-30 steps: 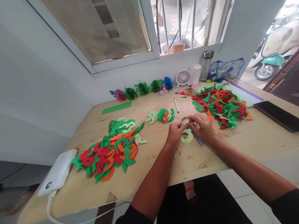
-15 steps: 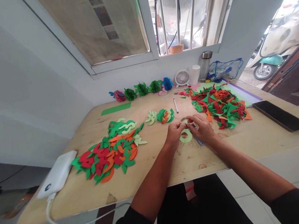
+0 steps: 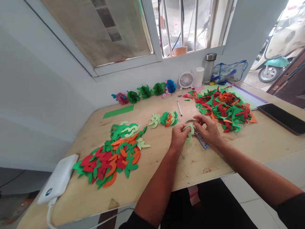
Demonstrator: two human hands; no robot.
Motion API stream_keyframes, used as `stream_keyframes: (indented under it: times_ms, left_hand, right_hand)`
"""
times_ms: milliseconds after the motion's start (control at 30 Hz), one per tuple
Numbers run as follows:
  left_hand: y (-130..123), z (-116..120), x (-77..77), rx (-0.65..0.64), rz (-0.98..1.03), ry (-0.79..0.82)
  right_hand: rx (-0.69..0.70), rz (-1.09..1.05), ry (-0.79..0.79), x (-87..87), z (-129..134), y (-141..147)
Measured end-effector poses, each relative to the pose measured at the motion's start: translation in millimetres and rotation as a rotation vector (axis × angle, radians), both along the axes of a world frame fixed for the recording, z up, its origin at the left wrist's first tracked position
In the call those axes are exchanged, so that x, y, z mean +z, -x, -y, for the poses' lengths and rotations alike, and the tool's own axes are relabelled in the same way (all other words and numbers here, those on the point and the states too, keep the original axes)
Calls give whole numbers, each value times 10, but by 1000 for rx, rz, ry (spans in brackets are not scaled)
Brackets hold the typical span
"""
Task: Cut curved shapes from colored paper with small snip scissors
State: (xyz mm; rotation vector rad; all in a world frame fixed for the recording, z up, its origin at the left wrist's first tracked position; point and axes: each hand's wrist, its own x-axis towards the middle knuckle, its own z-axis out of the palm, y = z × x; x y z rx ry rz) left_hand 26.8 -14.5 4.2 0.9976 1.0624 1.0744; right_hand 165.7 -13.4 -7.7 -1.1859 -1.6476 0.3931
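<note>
A pale green paper cutout [image 3: 190,133], curved and apparently folded, is pinched between the thumb and fingers of my left hand [image 3: 179,136]. Just right of it, my right hand [image 3: 208,129] has bent fingers, with the thumb and forefinger slightly apart at the paper's edge; nothing shows between them. Below the right hand lies a blue-grey handled tool [image 3: 202,141], partly hidden, beside a curved metal edge [image 3: 189,121]. Beyond my hands are a green and orange paper bundle [image 3: 169,118] and a pale green one [image 3: 154,120].
A large pile of cut paper [image 3: 119,152] lies left, and paper scraps [image 3: 226,108] are heaped right. Along the wall stand folded paper ornaments [image 3: 145,91], a small fan [image 3: 186,80] and a bottle [image 3: 209,68]. A pen [image 3: 179,108], phone [image 3: 283,117] and power bank [image 3: 58,178] also rest here.
The paper's ring shape has turned into a narrower, folded-looking curve. My right hand has drawn slightly away to the right, exposing more of the blue-grey tool; the left hand keeps its hold.
</note>
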Motion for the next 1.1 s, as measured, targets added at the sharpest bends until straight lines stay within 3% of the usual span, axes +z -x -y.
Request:
stream_keyframes:
  times_ms: [533,767,967,1100]
  left_hand:
    - [-22,-3,-70,50,-122,-139]
    - [-19,-30,-74,-3,-47,-117]
    - [24,-43,-104,-106,-185,-155]
    - [39,-56,-104,-60,-244,-171]
  right_hand:
    - [113,-67,74,-63,-43,15]
    - [73,-195,106,-43,-86,-14]
    - [78,-289,210,-43,-96,-53]
    - [116,-366,242,-12,-76,-47]
